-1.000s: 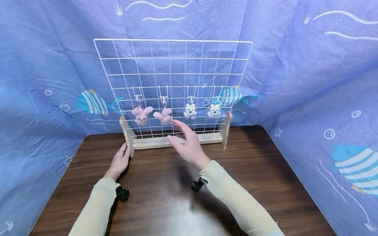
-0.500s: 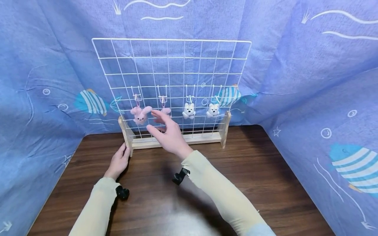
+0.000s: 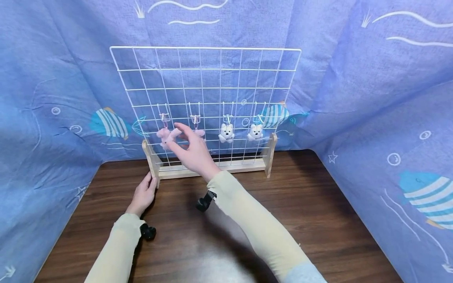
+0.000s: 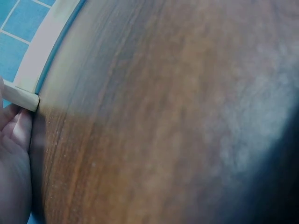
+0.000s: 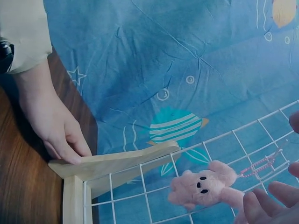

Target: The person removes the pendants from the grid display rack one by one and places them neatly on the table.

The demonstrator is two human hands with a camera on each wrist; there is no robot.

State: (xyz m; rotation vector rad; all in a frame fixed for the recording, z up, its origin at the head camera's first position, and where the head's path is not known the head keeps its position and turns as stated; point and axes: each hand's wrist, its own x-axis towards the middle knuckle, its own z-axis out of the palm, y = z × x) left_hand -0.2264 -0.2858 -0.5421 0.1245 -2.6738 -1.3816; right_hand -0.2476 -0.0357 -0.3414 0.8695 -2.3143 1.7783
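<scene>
Looking light and squashy, the left bunny point(image 3: 164, 136) should suit a gentle body pinch; the right grip point(image 3: 195, 154) is parted around its ear point(image 3: 173, 134), the left grip point(image 3: 142, 193) holding the stand point(image 3: 152, 163).

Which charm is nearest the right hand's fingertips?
The leftmost pink bunny, at the fingertips of the right hand; the other bunny is partly behind it, both white animal charms farther right.

The right hand point(image 3: 195, 154) has been carried leftward and slightly upward, from the lower right of the second rabbit point(image 3: 199, 133) to the left rabbit point(image 3: 163, 135), whose ear point(image 3: 173, 134) is now framed by thumb point(image 3: 179, 151) and forefinger point(image 3: 185, 129). The left rabbit, previously seen whole, is now partly covered; the second rabbit, at first nearly unobstructed, is now mostly hidden.
</scene>
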